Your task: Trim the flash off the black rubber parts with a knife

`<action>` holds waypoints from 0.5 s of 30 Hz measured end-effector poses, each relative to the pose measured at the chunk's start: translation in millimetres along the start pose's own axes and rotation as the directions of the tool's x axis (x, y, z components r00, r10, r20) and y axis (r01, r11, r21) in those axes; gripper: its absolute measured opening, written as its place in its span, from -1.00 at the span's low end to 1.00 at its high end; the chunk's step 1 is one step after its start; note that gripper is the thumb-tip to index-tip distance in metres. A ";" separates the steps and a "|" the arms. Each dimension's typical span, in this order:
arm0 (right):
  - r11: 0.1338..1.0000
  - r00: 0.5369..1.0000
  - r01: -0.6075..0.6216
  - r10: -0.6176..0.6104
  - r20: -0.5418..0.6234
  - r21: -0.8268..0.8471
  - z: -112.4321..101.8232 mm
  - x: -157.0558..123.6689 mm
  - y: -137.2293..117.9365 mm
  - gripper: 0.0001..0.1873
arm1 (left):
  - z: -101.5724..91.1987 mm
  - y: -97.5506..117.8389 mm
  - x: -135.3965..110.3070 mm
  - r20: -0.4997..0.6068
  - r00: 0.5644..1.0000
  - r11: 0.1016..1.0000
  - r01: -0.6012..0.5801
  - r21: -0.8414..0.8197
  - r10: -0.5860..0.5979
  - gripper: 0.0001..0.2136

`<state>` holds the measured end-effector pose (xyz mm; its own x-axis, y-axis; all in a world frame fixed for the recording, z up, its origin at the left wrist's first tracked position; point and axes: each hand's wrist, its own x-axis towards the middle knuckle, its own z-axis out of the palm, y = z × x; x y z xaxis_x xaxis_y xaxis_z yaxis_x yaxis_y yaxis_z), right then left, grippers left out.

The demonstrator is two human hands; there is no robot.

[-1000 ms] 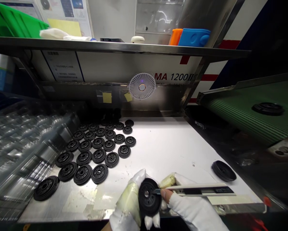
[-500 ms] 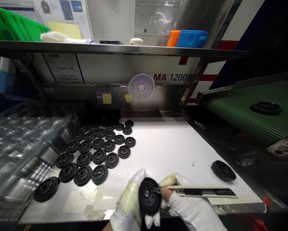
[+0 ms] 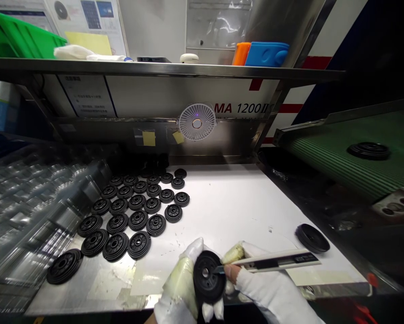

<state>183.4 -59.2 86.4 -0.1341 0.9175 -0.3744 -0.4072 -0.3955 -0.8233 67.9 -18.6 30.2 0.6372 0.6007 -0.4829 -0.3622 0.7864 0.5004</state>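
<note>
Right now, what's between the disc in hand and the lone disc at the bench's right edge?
Head view: only the right hand and its utility knife, tip on the held disc; the white benchtop toward the lone disc is bare.

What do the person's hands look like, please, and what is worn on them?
Both the left hand and the right hand wear white fabric gloves. Pale yellowish patches cover part of the left glove and one right finger. One right fingertip is uncovered. No sleeves show.
</note>
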 end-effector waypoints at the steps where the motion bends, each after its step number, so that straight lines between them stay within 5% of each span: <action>1: 0.999 0.999 -0.036 0.035 0.008 0.036 0.2 0.4 0.9 -0.75 | -0.7 1.5 0.6 0.008 1.000 1.000 0.012 0.004 -0.012 -0.28; 3: 0.991 0.995 -0.083 0.076 0.064 0.107 -2.7 3.4 2.6 -0.68 | -2.5 5.2 -0.2 -0.005 1.000 1.000 -0.003 -0.005 0.003 -0.33; 7: 0.974 0.977 0.201 -0.207 -0.050 -0.102 -21.9 16.8 4.3 -0.66 | -3.6 13.8 -12.7 -0.082 0.985 0.987 -0.154 -0.035 0.151 -0.50; 10: 0.928 0.935 0.279 -0.321 -0.150 -0.246 -33.5 24.8 6.9 -0.64 | -2.3 18.2 -21.8 -0.044 0.948 0.948 -0.311 0.070 0.315 -0.61; 15: 0.943 0.913 0.334 -0.323 -0.249 0.000 -18.7 19.6 12.8 -0.63 | -7.0 19.1 -11.5 -0.026 0.900 0.870 -0.414 0.268 0.436 -0.72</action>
<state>192.5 -47.0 60.6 0.2338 0.9551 -0.1821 -0.4288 -0.0668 -0.9009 48.9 -9.5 40.2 0.3975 0.8870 -0.2351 -0.3965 0.3971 0.8277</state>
